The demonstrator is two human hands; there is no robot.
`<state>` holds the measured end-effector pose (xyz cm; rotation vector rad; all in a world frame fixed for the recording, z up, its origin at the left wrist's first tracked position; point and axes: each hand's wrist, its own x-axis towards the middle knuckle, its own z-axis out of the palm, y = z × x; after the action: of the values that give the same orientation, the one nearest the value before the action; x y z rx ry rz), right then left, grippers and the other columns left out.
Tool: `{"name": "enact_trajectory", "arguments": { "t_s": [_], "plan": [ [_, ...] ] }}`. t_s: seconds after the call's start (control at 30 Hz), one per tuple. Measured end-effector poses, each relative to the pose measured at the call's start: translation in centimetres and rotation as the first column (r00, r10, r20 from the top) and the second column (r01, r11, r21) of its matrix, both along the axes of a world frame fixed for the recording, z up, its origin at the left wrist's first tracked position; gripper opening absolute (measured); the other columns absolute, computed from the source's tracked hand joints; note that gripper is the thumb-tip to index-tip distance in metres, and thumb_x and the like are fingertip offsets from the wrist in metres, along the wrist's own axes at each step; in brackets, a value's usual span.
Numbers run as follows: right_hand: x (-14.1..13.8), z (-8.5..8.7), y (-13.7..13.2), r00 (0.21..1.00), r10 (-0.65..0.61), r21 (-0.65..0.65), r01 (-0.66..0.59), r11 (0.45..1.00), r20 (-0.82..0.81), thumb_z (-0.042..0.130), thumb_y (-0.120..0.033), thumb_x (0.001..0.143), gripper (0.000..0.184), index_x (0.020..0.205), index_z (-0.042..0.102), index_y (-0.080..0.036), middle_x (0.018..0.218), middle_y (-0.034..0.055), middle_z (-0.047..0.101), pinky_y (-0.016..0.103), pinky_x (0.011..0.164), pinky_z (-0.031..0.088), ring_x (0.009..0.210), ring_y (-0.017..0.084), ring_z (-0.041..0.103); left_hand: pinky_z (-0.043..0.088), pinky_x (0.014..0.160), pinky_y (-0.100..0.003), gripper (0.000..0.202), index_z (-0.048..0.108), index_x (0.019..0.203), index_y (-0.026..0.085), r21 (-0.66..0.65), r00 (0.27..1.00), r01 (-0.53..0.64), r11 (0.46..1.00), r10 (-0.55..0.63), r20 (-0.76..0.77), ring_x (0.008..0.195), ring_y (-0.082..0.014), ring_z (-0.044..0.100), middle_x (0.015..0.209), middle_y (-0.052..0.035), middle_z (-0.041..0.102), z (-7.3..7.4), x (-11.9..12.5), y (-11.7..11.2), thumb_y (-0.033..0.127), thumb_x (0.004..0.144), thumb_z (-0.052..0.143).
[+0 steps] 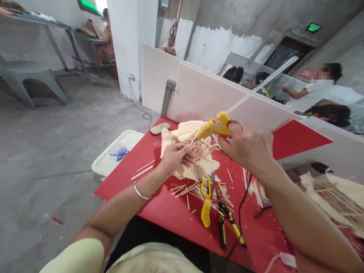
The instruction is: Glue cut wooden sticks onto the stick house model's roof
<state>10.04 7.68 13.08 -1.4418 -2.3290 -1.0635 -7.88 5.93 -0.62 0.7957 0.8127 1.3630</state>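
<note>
Head view: one yellow glue gun [214,128] in right hand [250,149], fingers wrapped tight round handle, nozzle at one stick model [199,167] on red table [170,212]. Left hand [174,158] fingers pinching model's edge. One yellow scissors [207,203], one pliers [229,225] just beside. Two loose sticks [143,169] near one white tray [112,161].

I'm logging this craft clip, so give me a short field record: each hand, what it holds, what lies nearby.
right hand: grips yellow glue gun, nozzle aimed at stick model
left hand: pinches stick model beside the nozzle
surface: red table
nearby: yellow scissors, pliers, loose sticks
</note>
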Motion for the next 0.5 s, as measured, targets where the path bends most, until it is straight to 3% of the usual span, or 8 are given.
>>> {"name": "enact_trajectory", "arguments": {
  "t_s": [0.27, 0.5],
  "plan": [
    [0.32, 0.65, 0.3, 0.995, -0.055, 0.082, 0.062, 0.995, -0.085, 0.038, -0.049, 0.093, 0.044, 0.106, 0.061, -0.013, 0.088, 0.0132, 0.064, 0.031, 0.056, 0.014, 0.066, 0.018, 0.05, 0.05, 0.044, -0.02, 0.03, 0.069, 0.073, 0.012, 0.027, 1.0, 0.024, 0.999, -0.025, 0.014, 0.052, -0.0129, 0.066, 0.067, -0.0073, 0.072, -0.5, -0.11, 0.31, 0.041, 0.079, 0.074],
    [0.5, 0.92, 0.17, 0.991, -0.07, 0.081, 0.079, 0.994, -0.112, 0.04, -0.042, 0.093, 0.038, 0.109, 0.058, -0.013, 0.088, 0.0141, 0.062, 0.031, 0.057, 0.018, 0.067, 0.02, 0.051, 0.049, 0.042, -0.02, 0.025, 0.068, 0.074, 0.011, -0.025, 1.0, 0.021, 0.999, -0.02, 0.02, 0.049, -0.0124, 0.065, 0.065, -0.0068, 0.071, 0.06, -0.21, 0.24, 0.035, 0.078, 0.074]
  ]
}}
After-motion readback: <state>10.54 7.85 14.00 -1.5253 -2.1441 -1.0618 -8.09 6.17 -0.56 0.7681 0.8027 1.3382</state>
